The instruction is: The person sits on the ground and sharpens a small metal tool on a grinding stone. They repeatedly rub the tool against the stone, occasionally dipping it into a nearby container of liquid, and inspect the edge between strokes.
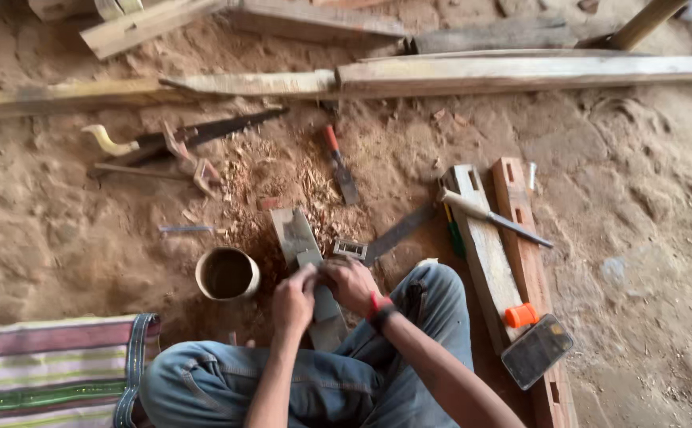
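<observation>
We press our left hand (293, 297) and right hand (351, 283) together on the flat grey sharpening stone (306, 261); what they pinch is hidden, so progress is unclear.

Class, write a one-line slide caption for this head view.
Both hands, left hand and right hand, press on a flat grey stone slab over sawdust-strewn ground.

Person wore faded blue denim jeans (322, 380), creased at the knees and paler along the thighs, with stitched seams visible down the outer leg. Both forearms were bare; no sleeves reached into view. Right wrist carried a red band (374, 303) and, just behind it, a dark band (383, 317), the two lying side by side. Left hand (293, 297) and right hand (351, 283) were ungloved, no rings discernible.
</observation>
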### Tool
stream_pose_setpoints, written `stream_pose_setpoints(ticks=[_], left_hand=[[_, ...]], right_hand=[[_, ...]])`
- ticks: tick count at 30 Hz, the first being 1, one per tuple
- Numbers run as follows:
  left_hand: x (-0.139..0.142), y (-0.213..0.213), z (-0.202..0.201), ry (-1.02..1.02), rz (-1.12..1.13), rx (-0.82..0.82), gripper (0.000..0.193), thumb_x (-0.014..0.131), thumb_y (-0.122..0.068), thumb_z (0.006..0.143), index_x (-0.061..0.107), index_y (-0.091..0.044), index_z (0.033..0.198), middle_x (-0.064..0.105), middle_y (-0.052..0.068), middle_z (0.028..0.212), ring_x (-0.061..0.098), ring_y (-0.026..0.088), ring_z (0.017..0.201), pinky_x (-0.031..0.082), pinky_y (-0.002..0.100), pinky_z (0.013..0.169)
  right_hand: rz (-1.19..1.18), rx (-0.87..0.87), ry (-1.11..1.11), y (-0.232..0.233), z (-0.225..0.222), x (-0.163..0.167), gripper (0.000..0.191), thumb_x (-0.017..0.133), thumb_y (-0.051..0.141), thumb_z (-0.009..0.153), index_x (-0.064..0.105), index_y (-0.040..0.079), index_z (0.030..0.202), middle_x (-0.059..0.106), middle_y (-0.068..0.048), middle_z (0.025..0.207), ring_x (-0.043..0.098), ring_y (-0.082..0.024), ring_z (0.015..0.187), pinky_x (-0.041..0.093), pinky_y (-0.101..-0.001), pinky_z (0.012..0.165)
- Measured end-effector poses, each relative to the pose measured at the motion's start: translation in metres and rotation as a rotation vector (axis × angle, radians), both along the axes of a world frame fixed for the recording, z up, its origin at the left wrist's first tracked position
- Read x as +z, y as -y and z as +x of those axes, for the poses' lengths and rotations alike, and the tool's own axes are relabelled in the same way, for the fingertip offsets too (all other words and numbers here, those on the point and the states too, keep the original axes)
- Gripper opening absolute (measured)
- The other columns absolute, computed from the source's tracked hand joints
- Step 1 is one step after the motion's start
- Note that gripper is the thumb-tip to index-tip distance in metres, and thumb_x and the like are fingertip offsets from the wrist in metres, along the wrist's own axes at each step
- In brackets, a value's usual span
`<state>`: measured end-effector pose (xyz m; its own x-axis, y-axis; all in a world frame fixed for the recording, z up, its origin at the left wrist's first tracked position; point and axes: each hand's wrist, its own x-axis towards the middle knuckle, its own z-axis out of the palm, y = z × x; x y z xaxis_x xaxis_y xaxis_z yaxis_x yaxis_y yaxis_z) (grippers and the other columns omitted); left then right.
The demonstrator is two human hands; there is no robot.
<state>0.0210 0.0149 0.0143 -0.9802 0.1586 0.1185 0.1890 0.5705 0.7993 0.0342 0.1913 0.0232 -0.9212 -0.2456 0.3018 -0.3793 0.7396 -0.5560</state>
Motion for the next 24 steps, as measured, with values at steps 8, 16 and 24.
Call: stream_pose_setpoints(ticks=[8,16,24], left_hand=[[0.019,0.009,0.015,0.051,-0.022,-0.074,0.027,0.068,-0.016,0.091,0.076,-0.017,0.117,0.076,0.011,0.113,0.075,0.032,0.1,0.06,0.042,0.083],[0.041,0.0,-0.01,0.137,-0.14,-0.061,0.027,0.072,-0.017,0.09,0.077,-0.019,0.116,0.077,0.01,0.109,0.075,0.03,0.097,0.06,0.041,0.083],[0.04,0.003,-0.004,0.271,-0.308,-0.068,0.031,0.071,-0.023,0.09,0.077,-0.025,0.12,0.075,0.005,0.111,0.074,0.03,0.097,0.06,0.041,0.082]], right_hand=[[0.039,-0.08,-0.018,0.004,0.032,0.011,0.039,0.069,0.01,0.082,0.073,0.009,0.12,0.073,-0.01,0.125,0.064,-0.035,0.119,0.051,-0.0452,0.098],[0.056,-0.084,-0.034,0.004,0.015,0.009,0.04,0.07,0.011,0.082,0.071,0.008,0.121,0.07,-0.014,0.127,0.061,-0.037,0.118,0.047,-0.0481,0.098],[0.128,-0.061,-0.023,0.002,0.02,0.013,0.036,0.068,0.014,0.083,0.073,0.01,0.118,0.073,-0.008,0.121,0.064,-0.03,0.115,0.047,-0.0463,0.101]])
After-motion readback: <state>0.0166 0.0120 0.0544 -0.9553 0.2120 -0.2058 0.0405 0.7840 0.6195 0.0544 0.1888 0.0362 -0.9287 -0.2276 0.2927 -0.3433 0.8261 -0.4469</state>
